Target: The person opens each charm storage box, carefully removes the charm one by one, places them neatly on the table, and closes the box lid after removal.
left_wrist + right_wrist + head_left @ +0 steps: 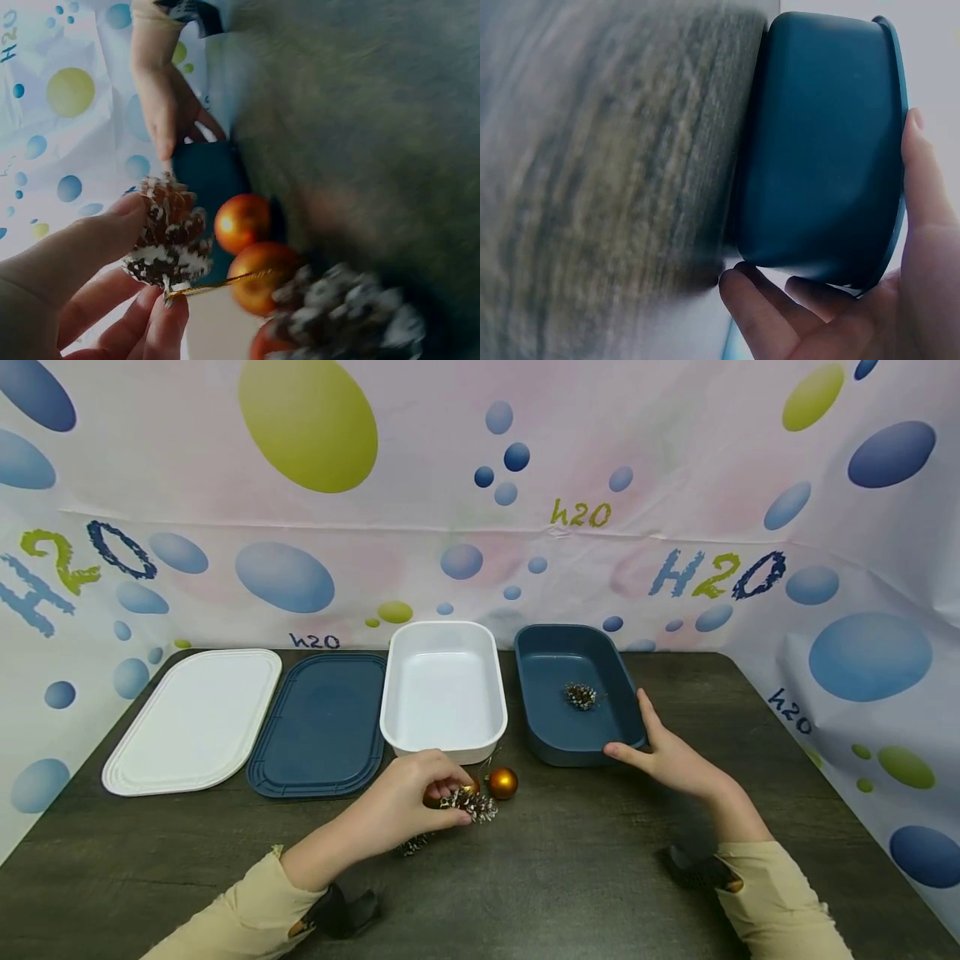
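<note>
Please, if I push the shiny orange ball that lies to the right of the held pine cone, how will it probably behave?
The orange ball would likely roll easily, because it looks round and rests on a flat table. Its glossy surface suggests that it may also be slippery to pinch.

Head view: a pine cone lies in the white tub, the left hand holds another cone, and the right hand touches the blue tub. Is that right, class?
Wrong tub: the head view shows that pine cone in the blue tub. The left hand does hold another cone, and the right hand touches that tub.
</note>
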### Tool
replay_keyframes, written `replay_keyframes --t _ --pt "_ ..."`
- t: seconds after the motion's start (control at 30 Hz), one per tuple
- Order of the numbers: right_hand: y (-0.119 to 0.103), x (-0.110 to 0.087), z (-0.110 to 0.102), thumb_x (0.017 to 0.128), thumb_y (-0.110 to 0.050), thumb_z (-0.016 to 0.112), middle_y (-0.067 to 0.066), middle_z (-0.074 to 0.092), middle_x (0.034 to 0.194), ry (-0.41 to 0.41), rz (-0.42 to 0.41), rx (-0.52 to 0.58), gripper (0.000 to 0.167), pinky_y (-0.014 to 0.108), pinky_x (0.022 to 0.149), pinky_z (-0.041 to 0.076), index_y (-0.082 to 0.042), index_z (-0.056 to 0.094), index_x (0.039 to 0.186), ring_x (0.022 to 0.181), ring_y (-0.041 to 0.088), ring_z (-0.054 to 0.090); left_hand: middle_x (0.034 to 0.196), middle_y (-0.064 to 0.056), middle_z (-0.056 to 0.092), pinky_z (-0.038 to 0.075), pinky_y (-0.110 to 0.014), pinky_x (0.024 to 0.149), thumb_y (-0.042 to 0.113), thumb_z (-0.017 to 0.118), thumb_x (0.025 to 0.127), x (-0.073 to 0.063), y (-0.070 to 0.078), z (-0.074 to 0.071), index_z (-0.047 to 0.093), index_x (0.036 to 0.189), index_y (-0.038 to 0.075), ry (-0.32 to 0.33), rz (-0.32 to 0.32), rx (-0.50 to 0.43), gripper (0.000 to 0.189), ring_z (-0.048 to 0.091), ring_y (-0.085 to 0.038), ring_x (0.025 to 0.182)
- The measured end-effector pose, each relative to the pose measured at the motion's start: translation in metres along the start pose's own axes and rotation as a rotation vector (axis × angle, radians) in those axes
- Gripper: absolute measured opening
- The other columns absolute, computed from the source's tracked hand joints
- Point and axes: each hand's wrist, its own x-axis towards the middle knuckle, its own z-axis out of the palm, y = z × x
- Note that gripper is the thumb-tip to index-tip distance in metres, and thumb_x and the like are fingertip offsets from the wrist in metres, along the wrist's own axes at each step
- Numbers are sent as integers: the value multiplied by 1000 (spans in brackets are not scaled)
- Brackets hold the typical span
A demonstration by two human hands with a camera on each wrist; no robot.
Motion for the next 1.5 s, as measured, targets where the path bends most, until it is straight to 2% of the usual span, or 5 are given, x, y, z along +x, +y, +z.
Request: replay_keyframes --t 0.27,0.6,0.87,1.2,1.5 --pt "3 0 1 93 -48 57 26 -13 154 3 1 9 106 69 99 25 -17 -29 146 135 55 13 78 6 54 46 -21 62 18 85 72 -6 0 13 66 86 10 -11 -23 76 25 51 -7 69" --pt "2 0 1 93 -48 57 26 -14 154 0 3 8 105 69 100 23 -18 -29 146 135 56 12 76 5 55 45 -23 60 19 85 72 -6 1 21 67 85 8 -28 -75 135 25 51 -9 69" --pt "1 0 0 94 -47 57 25 -14 154 -5 -3 14 104 69 100 23 -18 -29 146 135 56 11 76 6 55 43 -24 59 25 85 71 -7 -1 23 68 86 9 -49 -79 198 28 46 -7 68" --pt "1 0 0 94 -47 57 25 -15 154 -5 3 17 105 70 100 21 -19 -29 146 135 55 9 76 6 53 43 -24 60 26 86 70 -9 1 22 67 87 10 -53 -85 205 30 46 -7 69" --pt "1 0 0 94 -47 57 25 -15 154 -7 1 19 104 69 100 21 -20 -30 146 135 56 10 76 6 52 43 -22 60 23 87 69 -9 1 20 67 86 9 -17 -58 216 30 46 -7 68"
